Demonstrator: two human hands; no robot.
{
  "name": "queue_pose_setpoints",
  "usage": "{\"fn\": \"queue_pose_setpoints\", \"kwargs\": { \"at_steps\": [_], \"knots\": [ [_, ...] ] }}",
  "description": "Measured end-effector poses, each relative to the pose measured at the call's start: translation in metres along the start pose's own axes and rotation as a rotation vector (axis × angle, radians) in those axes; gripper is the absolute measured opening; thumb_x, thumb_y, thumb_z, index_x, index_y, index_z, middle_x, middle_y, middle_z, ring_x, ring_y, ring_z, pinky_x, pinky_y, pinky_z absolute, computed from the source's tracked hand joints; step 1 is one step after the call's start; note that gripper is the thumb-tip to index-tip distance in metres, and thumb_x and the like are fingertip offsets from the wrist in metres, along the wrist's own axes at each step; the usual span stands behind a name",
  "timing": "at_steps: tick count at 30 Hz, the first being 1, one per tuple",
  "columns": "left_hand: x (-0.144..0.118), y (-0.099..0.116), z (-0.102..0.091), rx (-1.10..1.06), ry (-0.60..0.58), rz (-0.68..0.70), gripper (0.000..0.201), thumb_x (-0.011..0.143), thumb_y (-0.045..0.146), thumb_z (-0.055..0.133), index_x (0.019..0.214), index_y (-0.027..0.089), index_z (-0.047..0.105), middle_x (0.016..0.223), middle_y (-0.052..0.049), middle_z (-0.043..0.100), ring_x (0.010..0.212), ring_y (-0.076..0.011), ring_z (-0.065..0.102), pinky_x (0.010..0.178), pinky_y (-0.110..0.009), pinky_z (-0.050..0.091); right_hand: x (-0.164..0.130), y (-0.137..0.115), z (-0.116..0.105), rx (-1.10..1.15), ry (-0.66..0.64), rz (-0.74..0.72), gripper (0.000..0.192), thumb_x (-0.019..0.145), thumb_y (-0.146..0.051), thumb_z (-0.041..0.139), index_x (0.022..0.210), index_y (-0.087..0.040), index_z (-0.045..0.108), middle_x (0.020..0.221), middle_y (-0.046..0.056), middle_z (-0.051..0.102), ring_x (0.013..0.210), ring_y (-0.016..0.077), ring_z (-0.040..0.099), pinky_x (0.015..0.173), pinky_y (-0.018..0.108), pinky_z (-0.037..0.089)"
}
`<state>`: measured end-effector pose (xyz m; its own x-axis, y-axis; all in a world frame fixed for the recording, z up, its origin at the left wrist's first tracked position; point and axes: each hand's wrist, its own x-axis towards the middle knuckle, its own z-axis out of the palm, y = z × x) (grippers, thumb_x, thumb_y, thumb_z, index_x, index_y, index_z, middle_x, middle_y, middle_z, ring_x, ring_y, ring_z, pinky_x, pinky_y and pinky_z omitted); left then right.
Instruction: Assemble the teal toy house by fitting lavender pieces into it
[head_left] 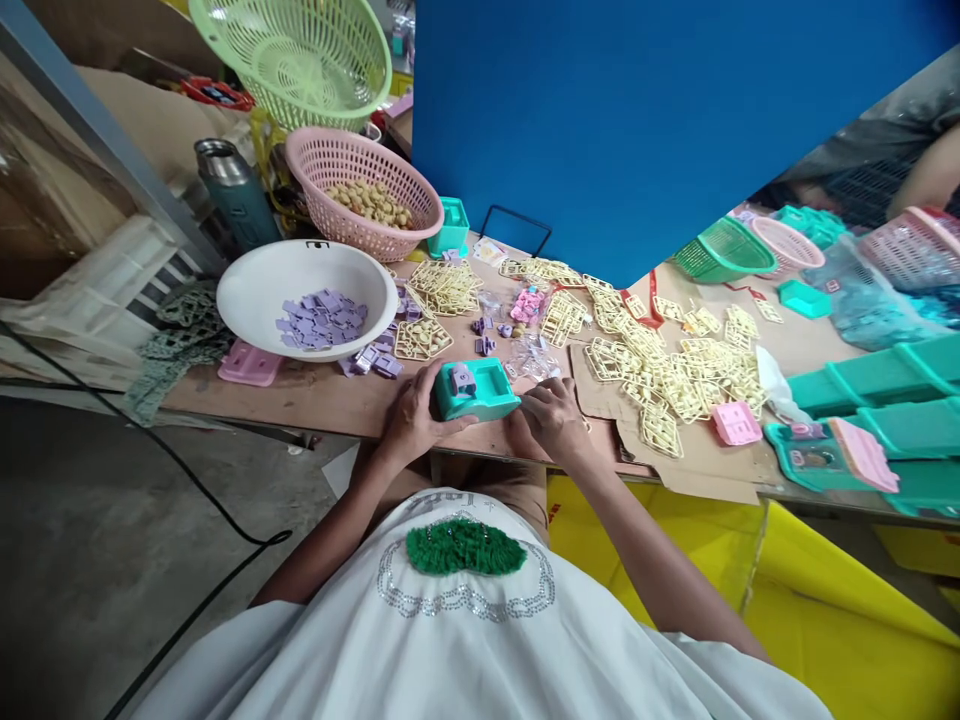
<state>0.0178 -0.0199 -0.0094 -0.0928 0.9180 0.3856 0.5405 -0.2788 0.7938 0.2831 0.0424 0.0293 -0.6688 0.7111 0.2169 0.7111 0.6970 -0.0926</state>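
My left hand [418,415] grips the left end of a teal plastic toy tray [491,385] near the table's front edge, its thumb along the near side. A small purple plastic part [462,380] sits in the tray's left compartment. At the tray's right end my right hand [555,415] is closed, fingertips pinched together against the corner; whatever they hold is hidden. Just beyond the tray lie loose purple parts [485,345], a pink part [528,305] and clear plastic pieces [536,357].
Cream sprue frames [675,375] spread across the right side. A white bowl [240,300] of purple pieces and a pink basket [315,200] stand left, beside a flask [244,210]. A blue panel [600,130] rises behind. Stacked teal trays [885,390] are at right; another person's arm [934,175] shows beyond.
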Motion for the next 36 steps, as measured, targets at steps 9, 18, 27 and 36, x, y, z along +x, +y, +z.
{"fn": "queue_pose_setpoints", "kwargs": {
  "at_steps": [9,18,27,36],
  "knots": [
    [0.0,0.001,0.003,0.03,0.016,0.035,0.096,0.075,0.056,0.091,0.151,0.022,0.044,0.143,-0.017,0.066,0.13,-0.0351,0.068,0.11,-0.048,0.056,0.009,0.002,-0.022,0.258,0.104,0.179,0.022,0.1,-0.022,0.052,0.083,-0.022,0.066,0.083,0.012,0.069,0.088,0.0303,0.062,0.083,0.049,0.053],
    [-0.002,0.013,0.004,0.21,0.02,0.031,0.089,0.075,0.063,0.086,0.144,0.02,0.049,0.123,-0.015,0.072,0.111,-0.0349,0.073,0.095,-0.044,0.057,0.084,-0.053,-0.069,0.677,-0.048,0.158,0.028,0.096,-0.047,0.067,0.087,-0.02,0.07,0.086,0.006,0.069,0.077,0.019,0.061,0.066,0.031,0.045],
    [-0.002,0.015,0.003,0.253,0.018,0.05,0.085,0.078,0.059,0.084,0.143,0.017,0.048,0.122,-0.016,0.072,0.109,-0.0348,0.072,0.095,-0.045,0.055,0.096,-0.056,-0.06,0.531,-0.182,0.17,0.023,0.092,-0.038,0.062,0.085,-0.018,0.07,0.082,0.005,0.065,0.071,0.0158,0.054,0.064,0.028,0.039],
    [0.0,0.018,-0.002,0.253,-0.023,0.053,0.079,0.083,0.06,0.079,0.142,0.017,0.047,0.121,-0.015,0.07,0.111,-0.0342,0.07,0.097,-0.044,0.053,0.103,-0.067,-0.072,0.365,-0.216,0.153,0.013,0.089,-0.028,0.063,0.082,-0.018,0.067,0.08,0.007,0.068,0.077,0.0199,0.058,0.067,0.03,0.041]
  ]
}}
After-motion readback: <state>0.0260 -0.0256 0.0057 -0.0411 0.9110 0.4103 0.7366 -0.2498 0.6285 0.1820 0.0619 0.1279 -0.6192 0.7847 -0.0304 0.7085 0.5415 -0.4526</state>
